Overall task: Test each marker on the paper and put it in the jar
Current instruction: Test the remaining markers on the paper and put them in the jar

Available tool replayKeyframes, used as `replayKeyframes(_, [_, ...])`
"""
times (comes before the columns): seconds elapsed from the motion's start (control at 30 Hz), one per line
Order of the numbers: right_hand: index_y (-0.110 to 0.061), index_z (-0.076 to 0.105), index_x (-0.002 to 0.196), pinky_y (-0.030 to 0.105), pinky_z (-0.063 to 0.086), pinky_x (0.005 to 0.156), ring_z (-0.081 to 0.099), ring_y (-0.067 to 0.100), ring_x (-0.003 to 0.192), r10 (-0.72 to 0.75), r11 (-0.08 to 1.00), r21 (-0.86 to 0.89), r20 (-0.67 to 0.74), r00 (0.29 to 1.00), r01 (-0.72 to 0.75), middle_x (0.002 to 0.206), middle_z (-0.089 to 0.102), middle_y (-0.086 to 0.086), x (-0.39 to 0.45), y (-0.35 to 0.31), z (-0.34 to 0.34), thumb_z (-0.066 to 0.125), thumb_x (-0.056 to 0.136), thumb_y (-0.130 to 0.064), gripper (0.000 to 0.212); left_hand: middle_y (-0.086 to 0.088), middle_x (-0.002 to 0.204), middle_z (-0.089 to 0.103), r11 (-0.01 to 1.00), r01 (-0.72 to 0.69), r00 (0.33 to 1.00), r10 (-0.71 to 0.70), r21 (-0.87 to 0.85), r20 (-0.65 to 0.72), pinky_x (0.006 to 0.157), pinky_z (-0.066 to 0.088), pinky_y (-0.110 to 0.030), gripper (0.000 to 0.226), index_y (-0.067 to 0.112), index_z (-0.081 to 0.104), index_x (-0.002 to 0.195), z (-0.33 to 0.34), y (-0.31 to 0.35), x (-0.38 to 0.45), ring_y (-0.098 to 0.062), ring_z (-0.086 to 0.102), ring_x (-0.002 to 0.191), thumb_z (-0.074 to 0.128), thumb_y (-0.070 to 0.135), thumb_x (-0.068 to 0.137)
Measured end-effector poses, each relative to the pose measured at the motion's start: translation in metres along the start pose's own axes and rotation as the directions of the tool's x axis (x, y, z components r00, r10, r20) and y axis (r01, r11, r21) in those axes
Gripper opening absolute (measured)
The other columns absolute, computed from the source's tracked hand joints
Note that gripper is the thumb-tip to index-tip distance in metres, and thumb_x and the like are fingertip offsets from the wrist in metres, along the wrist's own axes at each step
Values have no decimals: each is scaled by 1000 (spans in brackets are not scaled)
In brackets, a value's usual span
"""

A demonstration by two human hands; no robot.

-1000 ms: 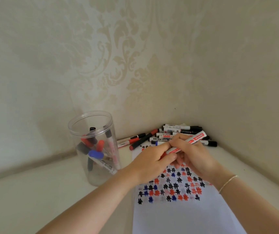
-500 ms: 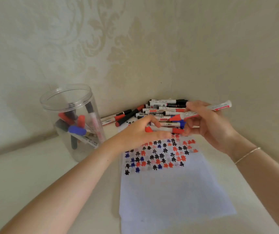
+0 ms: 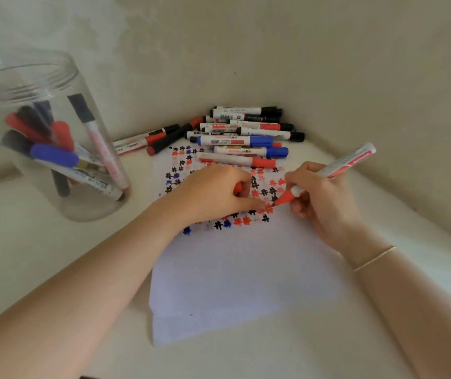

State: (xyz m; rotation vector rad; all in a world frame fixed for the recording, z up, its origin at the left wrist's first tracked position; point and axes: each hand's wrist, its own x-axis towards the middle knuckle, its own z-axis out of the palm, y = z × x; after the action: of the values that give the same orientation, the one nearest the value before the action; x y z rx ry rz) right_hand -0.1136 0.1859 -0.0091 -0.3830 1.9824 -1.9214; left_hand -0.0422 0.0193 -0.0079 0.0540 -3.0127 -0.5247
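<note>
- Right hand (image 3: 320,199): fingers curled round an uncapped red marker (image 3: 333,168), gripped near its writing end; the barrel slants up and to the right, away from the wrist, and the red tip touches the paper (image 3: 235,274) among the hash marks (image 3: 246,199).
- Left hand (image 3: 218,192): rests on the marked part of the paper, just left of the marker tip, fingers closed around a red cap (image 3: 237,188) of which only a small part shows.
- Paper: one white sheet lying flat on the table (image 3: 55,269), its far portion covered with rows of black, red and blue hash marks; the near portion is unmarked.
- Pile of markers (image 3: 243,135): capped markers lie heaped in the corner behind the paper, roughly a dozen, with black, red and blue caps; an exact count is not possible because they overlap. The nearest ones lie on the far edge of the sheet.
- Jar (image 3: 41,132): one clear jar, upright, to the left of the paper and well apart from both hands. It holds about seven markers leaning against one another.
- A thin bracelet (image 3: 374,258) circles the right wrist.
</note>
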Motion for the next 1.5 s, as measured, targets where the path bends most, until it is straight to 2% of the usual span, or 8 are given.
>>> replayKeyframes(0.13, [-10,36,55,23,22,41,27,20,44,-117,984,-152,-126,985,98,51,32,7,-4,5,8,52,77,0,29,7,58,49,1000,-4,1000,4,18,0,51,34,-21,42,25,51,69,1,-3,2,-7,43,53,56,65,80])
replayKeyframes(0.23, [-7,42,59,22,23,41,29,22,47,-112,980,-182,-164,980,81,54,35,10,-3,6,10,52,75,0,20,8,58,48,1000,-11,1000,11,24,1,51,33,-22,41,27,48,67,2,-4,3,-7,44,53,55,65,79])
replayKeyframes(0.47, [-5,47,65,18,26,36,33,22,46,-119,962,-262,-143,983,78,56,39,13,-6,4,11,56,76,0,15,9,54,45,999,-28,1000,28,25,-1,49,29,-20,40,28,47,66,2,-4,4,-4,40,49,56,65,79])
replayKeyframes(0.67, [-6,45,63,17,23,36,26,12,44,-162,949,-296,-153,975,112,55,34,10,-5,4,11,53,77,3,18,9,55,45,1000,-17,1000,16,25,15,51,32,-20,41,28,47,65,2,-4,4,-5,41,51,56,65,79])
replayKeyframes(0.9, [4,48,63,17,27,36,32,18,44,-129,960,-264,-122,984,93,56,39,13,-7,3,12,55,76,3,14,8,55,45,1000,-17,1000,17,11,14,52,35,-21,41,26,48,65,2,-4,4,-6,41,51,57,64,79])
replayKeyframes(1.13, [-7,40,62,15,24,35,26,8,40,-145,960,-262,-143,979,104,56,32,10,-7,2,12,51,79,4,23,9,57,47,1000,-13,1000,12,23,27,51,31,-20,42,26,50,68,1,-4,4,-5,41,52,55,66,79])
replayKeyframes(1.37, [10,45,65,20,28,36,33,21,46,-150,953,-283,-126,981,110,57,42,16,-7,3,11,55,77,1,18,9,56,46,1000,-11,1000,10,28,28,51,30,-19,41,27,48,66,0,-2,3,-4,40,51,55,65,79])
replayKeyframes(1.5, [-4,48,64,16,27,35,31,13,43,-137,945,-313,-124,983,92,55,38,11,-7,3,13,55,79,0,17,9,56,46,1000,-12,1000,11,22,25,51,32,-20,41,27,48,66,1,-3,4,-6,41,51,56,65,80])
